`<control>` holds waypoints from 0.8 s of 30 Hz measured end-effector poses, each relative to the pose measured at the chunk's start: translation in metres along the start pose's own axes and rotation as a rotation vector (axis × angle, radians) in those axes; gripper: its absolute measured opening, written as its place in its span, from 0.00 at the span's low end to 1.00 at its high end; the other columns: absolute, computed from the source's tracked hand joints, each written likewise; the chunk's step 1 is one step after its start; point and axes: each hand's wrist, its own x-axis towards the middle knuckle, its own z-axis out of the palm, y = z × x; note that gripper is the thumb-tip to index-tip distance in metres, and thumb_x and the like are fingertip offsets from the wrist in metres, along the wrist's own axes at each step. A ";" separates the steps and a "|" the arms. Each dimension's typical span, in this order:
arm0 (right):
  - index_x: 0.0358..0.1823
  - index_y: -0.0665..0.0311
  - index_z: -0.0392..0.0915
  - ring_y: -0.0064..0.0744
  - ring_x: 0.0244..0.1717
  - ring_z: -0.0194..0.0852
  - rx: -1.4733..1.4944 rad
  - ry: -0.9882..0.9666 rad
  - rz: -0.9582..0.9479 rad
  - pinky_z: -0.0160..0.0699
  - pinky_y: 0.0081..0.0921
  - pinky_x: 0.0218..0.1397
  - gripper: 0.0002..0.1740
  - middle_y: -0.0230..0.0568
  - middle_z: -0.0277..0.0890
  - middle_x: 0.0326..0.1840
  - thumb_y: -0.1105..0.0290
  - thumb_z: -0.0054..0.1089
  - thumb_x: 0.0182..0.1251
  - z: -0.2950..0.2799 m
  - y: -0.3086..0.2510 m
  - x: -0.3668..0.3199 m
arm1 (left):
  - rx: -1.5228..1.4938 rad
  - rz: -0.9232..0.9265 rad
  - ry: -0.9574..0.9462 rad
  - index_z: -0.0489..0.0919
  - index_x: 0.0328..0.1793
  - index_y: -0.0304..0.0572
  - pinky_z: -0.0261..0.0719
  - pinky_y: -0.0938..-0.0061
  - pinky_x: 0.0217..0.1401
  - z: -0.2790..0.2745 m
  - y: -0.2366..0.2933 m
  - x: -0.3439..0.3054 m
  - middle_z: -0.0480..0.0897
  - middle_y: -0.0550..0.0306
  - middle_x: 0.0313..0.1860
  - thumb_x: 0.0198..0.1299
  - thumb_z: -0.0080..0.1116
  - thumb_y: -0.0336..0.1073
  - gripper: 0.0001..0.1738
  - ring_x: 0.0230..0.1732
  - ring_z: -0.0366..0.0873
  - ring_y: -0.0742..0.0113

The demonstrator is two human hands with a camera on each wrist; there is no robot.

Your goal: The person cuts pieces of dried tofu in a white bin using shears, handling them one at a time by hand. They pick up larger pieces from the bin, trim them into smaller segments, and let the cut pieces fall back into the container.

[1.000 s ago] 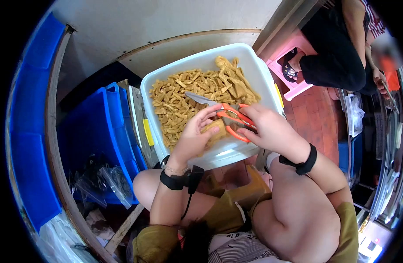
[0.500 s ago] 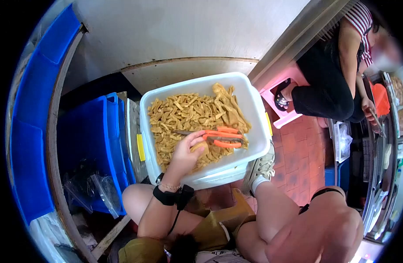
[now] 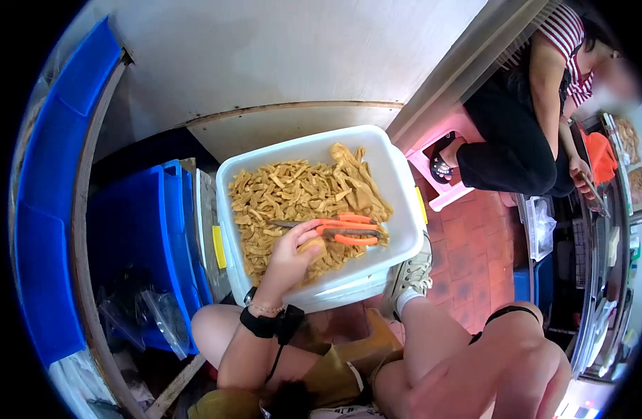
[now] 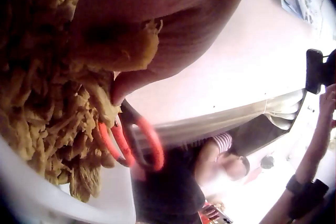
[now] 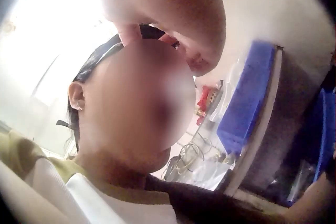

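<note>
A second ago, both hands were at the orange scissors (image 3: pixel 326 229). Now only the left hand (image 3: pixel 286 262) has them. The right hand (image 5: pixel 173 11) has gone up to the front of the person's own head. Half a second ago it had already left the scissors. The scissors have turned too: they were on a slant before, and now they lie almost flat across the head view.

The left hand holds the scissors with its fingers bent round their middle. The orange handles stick out past the fingertips on the right side of the head view, and the blade pokes out on the left. A thick tan piece (image 3: pixel 314 246) is held by the thumb, just below the handles.

The right hand's fingers touch the head. I cannot tell if they pinch anything there.

The scissors are over the white tub (image 3: pixel 403 227), above the heap of tan strips (image 3: pixel 282 185). The blade points left in the head view, and the handles point right, a tiny bit lower. The long way of the scissors goes from side to side. The two handle loops are apart. Fingers hide part of the blades. A big folded tan sheet (image 3: pixel 356 180) lies above the handles in the head view, in the tub.
</note>
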 end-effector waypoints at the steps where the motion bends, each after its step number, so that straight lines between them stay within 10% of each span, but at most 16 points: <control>1: 0.46 0.67 0.68 0.46 0.35 0.78 0.038 0.189 0.062 0.78 0.30 0.31 0.11 0.71 0.72 0.49 0.65 0.44 0.73 0.015 -0.007 0.005 | -0.025 -0.025 -0.004 0.66 0.69 0.30 0.69 0.75 0.65 -0.001 0.001 0.000 0.75 0.52 0.62 0.58 0.54 0.18 0.30 0.64 0.71 0.67; 3: 0.45 0.67 0.68 0.46 0.35 0.77 0.089 0.373 0.125 0.78 0.31 0.31 0.11 0.71 0.72 0.49 0.66 0.44 0.72 0.027 -0.003 0.001 | -0.015 -0.023 -0.002 0.66 0.69 0.30 0.69 0.75 0.65 -0.002 0.001 0.000 0.74 0.51 0.63 0.58 0.54 0.17 0.30 0.64 0.71 0.66; 9: 0.53 0.67 0.65 0.48 0.43 0.78 0.190 -0.088 0.086 0.80 0.37 0.36 0.15 0.73 0.69 0.54 0.66 0.46 0.71 -0.013 0.004 0.006 | -0.008 0.008 -0.003 0.66 0.68 0.28 0.70 0.78 0.62 -0.001 0.003 -0.002 0.77 0.51 0.59 0.58 0.52 0.17 0.28 0.64 0.72 0.67; 12: 0.60 0.66 0.63 0.56 0.60 0.71 -0.180 0.043 -0.044 0.78 0.45 0.55 0.20 0.77 0.63 0.59 0.70 0.48 0.69 -0.015 0.003 0.013 | -0.027 0.020 -0.009 0.67 0.67 0.28 0.70 0.78 0.63 0.000 0.001 0.000 0.76 0.51 0.61 0.58 0.53 0.17 0.28 0.64 0.72 0.68; 14: 0.45 0.65 0.70 0.39 0.44 0.75 -0.993 0.027 0.509 0.75 0.33 0.49 0.14 0.43 0.72 0.35 0.74 0.58 0.58 -0.042 -0.022 0.014 | -0.020 0.050 0.031 0.68 0.66 0.29 0.70 0.77 0.63 0.001 0.002 -0.002 0.78 0.50 0.59 0.58 0.54 0.18 0.27 0.63 0.73 0.68; 18: 0.41 0.68 0.69 0.50 0.43 0.73 -2.042 0.277 0.750 0.73 0.37 0.47 0.13 0.51 0.70 0.41 0.68 0.58 0.61 -0.129 -0.015 -0.020 | 0.105 0.114 0.053 0.70 0.65 0.33 0.71 0.73 0.62 0.002 0.010 -0.006 0.81 0.47 0.56 0.57 0.55 0.19 0.26 0.61 0.76 0.64; 24: 0.40 0.70 0.72 0.53 0.44 0.73 -2.019 0.148 0.950 0.73 0.42 0.49 0.16 0.53 0.74 0.39 0.63 0.58 0.59 -0.189 0.005 -0.075 | 0.401 0.152 0.097 0.71 0.62 0.32 0.72 0.74 0.61 0.005 0.022 -0.015 0.79 0.49 0.57 0.57 0.54 0.17 0.24 0.62 0.76 0.64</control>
